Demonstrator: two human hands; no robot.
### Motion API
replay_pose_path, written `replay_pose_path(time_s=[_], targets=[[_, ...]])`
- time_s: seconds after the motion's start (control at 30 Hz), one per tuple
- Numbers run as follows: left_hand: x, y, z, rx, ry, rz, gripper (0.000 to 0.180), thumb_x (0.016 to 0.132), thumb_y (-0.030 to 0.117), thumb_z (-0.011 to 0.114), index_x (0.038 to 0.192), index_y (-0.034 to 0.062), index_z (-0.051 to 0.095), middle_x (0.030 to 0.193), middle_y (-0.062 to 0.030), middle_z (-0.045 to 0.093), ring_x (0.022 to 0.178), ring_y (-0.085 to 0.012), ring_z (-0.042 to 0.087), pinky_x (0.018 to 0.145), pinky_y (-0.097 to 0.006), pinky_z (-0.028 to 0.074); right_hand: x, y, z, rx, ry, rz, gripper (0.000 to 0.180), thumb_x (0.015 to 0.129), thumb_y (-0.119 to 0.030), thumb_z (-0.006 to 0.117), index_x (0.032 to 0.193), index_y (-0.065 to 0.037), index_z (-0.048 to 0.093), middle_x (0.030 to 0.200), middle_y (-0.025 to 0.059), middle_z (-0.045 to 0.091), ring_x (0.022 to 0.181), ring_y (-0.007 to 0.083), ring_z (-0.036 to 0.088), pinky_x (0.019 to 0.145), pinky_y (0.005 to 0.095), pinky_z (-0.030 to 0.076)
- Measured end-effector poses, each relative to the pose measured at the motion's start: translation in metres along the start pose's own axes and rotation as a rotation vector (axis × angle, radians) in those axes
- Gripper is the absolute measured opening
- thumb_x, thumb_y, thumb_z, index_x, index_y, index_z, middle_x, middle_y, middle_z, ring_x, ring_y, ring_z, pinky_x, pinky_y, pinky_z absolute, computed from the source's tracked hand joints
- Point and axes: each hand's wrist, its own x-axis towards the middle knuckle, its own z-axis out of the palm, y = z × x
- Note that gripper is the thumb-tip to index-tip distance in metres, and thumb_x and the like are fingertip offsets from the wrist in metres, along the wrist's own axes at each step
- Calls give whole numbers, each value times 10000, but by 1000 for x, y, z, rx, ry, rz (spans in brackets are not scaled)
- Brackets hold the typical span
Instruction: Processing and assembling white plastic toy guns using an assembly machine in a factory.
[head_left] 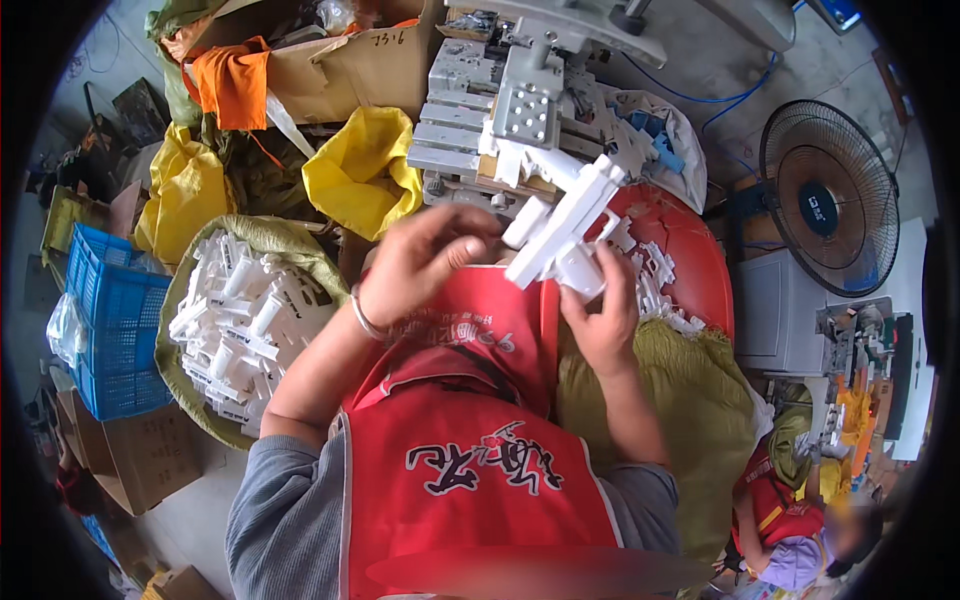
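Note:
A white plastic toy gun (570, 222) is tilted in front of my chest. My right hand (605, 318) grips it from below, with thumb and fingers closed around its handle. To its left is my left hand (430, 258), holding nothing that I can see; its thumb stands apart from the bent fingers, and the fingertips end just short of the toy gun. Beyond both hands stands a metal machine (455, 135) with a dotted head plate (525, 118), and white plastic shows beneath that plate.
An open sack (172, 372) of white plastic pieces stands at left, beside a blue crate (115, 330). At right are a red tub (715, 250) with white pieces, a green sack (655, 400) and a fan (820, 208). A co-worker (790, 535) sits lower right.

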Motion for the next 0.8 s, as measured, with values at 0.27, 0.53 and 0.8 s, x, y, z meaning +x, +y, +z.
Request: replay_pose_path(time_s=[0.27,0.53,0.8], targets=[[71,-11,-29,632,137,211,221,817,56,666,1023,3,605,955,-125,656,816,-222,656,728,-299,517,4,45,-34,1265,139,664,475,898,-49,567,1341,-63,394,1096,56,553,825,105,512,611,220,398],[110,-25,-38,579,-51,294,339,729,45,727,1034,38,578,979,-120,650,907,-264,638,799,-338,493,15,70,-43,1246,207,673,484,898,-24,559,1349,-37,384,1119,83,548,831,119,516,646,236,409],[54,-31,-74,400,242,124,272,762,13,721,984,-37,572,975,-94,667,945,-157,650,831,-276,505,74,67,3,958,-140,552,356,872,-23,593,1220,-16,516,941,69,600,712,89,546,608,217,452]])
